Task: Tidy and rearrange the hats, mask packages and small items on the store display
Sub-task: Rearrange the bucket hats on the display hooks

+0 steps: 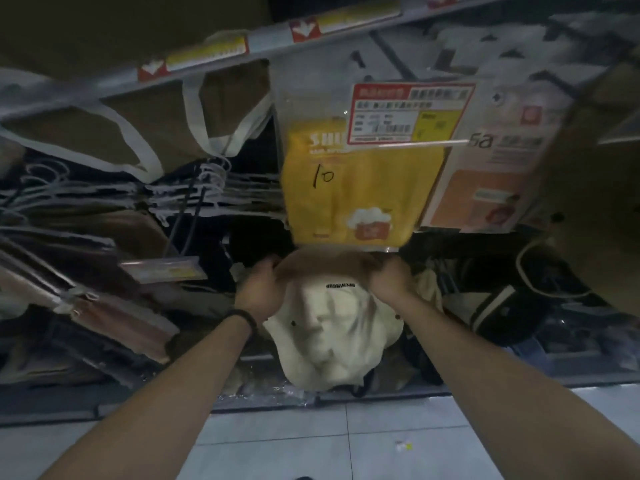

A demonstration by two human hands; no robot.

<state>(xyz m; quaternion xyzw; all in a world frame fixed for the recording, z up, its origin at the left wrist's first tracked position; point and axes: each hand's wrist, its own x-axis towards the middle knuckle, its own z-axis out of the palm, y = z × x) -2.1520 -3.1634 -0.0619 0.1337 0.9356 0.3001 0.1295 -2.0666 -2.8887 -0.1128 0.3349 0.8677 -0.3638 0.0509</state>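
A cream cap (332, 334) with a tan brim and a small black logo hangs in front of the lower display. My left hand (259, 285) grips the brim's left edge. My right hand (391, 277) grips its right edge. Just above the brim hangs a yellow package (349, 192) marked "10", with a red-framed price label (412, 112) over its top. A white and orange mask package (491, 181) hangs to its right. Dark hats (502, 313) lie on the shelf to the right of the cap.
Brown bags with white trim (145, 129) hang at the upper left under a shelf rail with price tags (207, 53). White hangers and dark items (194, 192) crowd the left. A brown hat (595, 188) looms at the right edge. Tiled floor (346, 441) lies below.
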